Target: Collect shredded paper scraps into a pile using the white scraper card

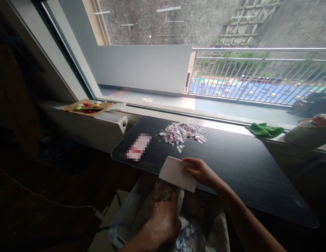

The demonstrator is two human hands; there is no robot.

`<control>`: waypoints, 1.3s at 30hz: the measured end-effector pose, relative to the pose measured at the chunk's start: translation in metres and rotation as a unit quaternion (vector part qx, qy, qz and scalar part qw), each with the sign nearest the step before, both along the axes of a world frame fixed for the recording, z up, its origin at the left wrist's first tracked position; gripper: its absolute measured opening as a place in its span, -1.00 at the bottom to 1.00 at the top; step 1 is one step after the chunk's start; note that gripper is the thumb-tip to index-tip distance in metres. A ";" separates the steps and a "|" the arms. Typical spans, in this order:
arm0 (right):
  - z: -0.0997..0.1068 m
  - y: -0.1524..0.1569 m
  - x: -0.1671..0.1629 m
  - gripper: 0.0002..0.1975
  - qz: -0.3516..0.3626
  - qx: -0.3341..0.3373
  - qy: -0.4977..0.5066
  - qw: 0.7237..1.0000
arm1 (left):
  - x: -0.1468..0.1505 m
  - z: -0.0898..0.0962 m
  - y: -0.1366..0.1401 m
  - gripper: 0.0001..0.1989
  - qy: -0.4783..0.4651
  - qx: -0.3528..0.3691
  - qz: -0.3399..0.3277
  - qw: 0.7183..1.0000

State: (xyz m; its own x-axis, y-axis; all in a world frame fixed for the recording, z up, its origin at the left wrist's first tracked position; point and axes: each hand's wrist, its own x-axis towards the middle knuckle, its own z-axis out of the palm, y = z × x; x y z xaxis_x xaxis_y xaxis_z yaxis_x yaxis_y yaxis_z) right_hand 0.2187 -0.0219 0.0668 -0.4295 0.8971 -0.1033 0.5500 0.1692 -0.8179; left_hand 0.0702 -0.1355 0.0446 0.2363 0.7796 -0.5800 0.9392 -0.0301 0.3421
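One white card (178, 173), one scrap pile (182, 133), two hands.

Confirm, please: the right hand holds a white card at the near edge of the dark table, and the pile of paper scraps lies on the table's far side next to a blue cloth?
Not quite. In the head view the cloth is green, not blue. The rest holds: the right hand holds the white card at the dark table near edge, and the paper scraps lie farther back.

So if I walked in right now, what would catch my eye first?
Probably the heap of torn paper scraps on the dark desk under the window. Nearer the front edge, the right hand holds a white scraper card, while the left hand grips a clear plastic bin below, with more scraps inside.
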 end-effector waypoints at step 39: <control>0.017 0.012 0.069 -0.64 -0.154 0.050 -0.080 0.983 | -0.006 -0.013 -0.002 -0.44 0.045 0.044 -0.026 0.998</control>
State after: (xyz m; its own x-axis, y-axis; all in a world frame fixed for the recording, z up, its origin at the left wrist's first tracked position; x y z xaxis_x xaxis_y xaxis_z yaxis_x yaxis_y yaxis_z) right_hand 0.2876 -0.0099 0.0834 -0.1208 0.9913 -0.0523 0.7087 0.0492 -0.7038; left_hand 0.0645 -0.1372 0.0318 0.2273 0.8164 -0.5308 0.9624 -0.1050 0.2507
